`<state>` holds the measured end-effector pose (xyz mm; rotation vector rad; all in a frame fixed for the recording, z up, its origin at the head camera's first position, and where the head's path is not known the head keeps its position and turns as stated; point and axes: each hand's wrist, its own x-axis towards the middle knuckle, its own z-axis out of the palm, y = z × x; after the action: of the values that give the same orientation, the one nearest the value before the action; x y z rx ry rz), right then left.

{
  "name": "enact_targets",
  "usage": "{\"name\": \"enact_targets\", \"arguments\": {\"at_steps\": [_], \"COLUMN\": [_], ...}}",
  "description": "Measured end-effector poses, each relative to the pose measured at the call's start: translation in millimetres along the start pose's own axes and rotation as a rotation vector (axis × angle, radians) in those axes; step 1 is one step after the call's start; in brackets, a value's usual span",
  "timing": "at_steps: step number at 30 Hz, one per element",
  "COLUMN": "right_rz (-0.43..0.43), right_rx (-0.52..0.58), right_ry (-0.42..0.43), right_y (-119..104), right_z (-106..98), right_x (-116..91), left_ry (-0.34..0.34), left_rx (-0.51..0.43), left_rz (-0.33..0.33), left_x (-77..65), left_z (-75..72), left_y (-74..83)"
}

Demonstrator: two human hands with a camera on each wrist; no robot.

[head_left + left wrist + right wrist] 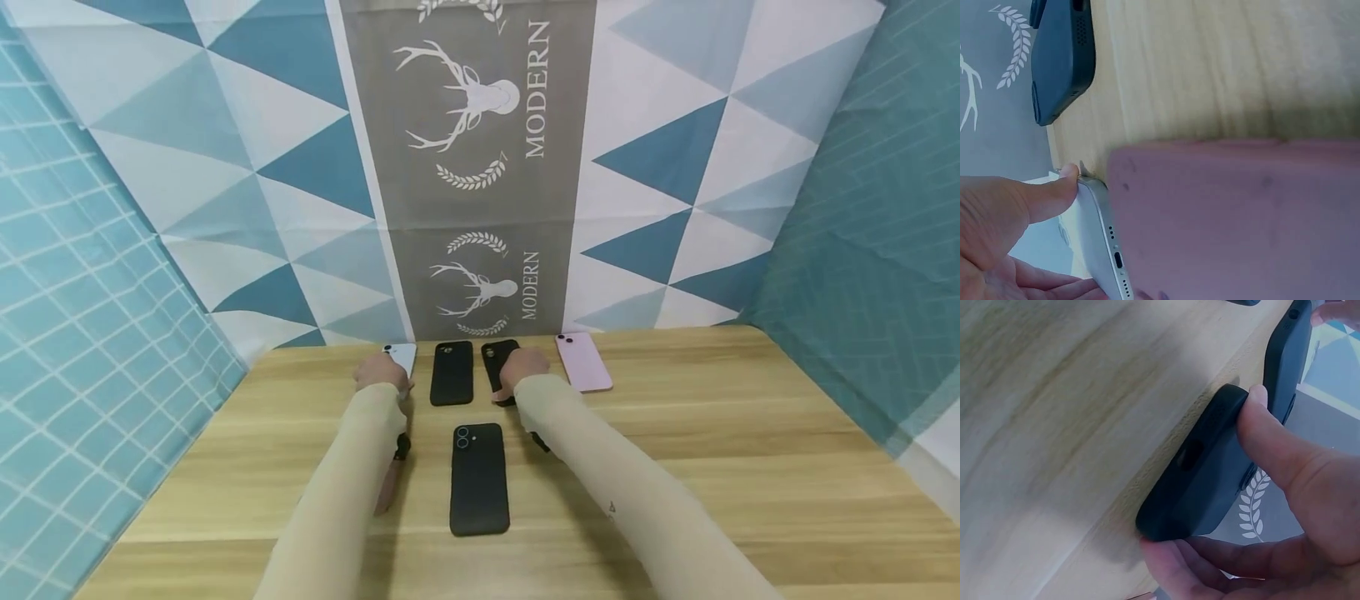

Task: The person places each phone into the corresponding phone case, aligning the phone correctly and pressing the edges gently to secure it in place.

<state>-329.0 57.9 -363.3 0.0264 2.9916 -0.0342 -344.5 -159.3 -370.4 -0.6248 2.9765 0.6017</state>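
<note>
My left hand (382, 372) grips a white phone (1094, 240) near the table's back edge, thumb on one long side and fingers on the other. To the right, my right hand (522, 367) holds a black phone (1194, 475) by its two long sides, with the thumb and fingers near its bottom end. Between the hands lies another black phone (452, 373), camera end toward the wall. Closer to me, a larger-looking black phone (480, 479) with two ringed lenses lies on the wood. A pink phone (583, 362) rests right of my right hand.
A flat pink, phone-like thing (1235, 219) with a rounded corner fills the lower right of the left wrist view; in the head view my left forearm mostly covers it. A patterned cloth (480, 167) hangs behind the wooden table (712, 433).
</note>
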Motion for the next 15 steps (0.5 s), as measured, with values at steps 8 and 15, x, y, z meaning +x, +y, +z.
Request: {"name": "enact_targets", "arguments": {"at_steps": [8,15], "right_rz": [0.059,0.13], "right_rx": [0.036,0.223], "right_ry": [0.0,0.035], "right_y": [-2,4], "right_z": [8,9], "right_x": [-1,3], "left_ry": [-0.018,0.041], "left_rx": [0.031,0.172], "left_rz": [-0.017,0.045], "left_x": [0.3,12.9], "left_z": [1.8,-8.8], "left_y": [-2.8,-6.3]}}
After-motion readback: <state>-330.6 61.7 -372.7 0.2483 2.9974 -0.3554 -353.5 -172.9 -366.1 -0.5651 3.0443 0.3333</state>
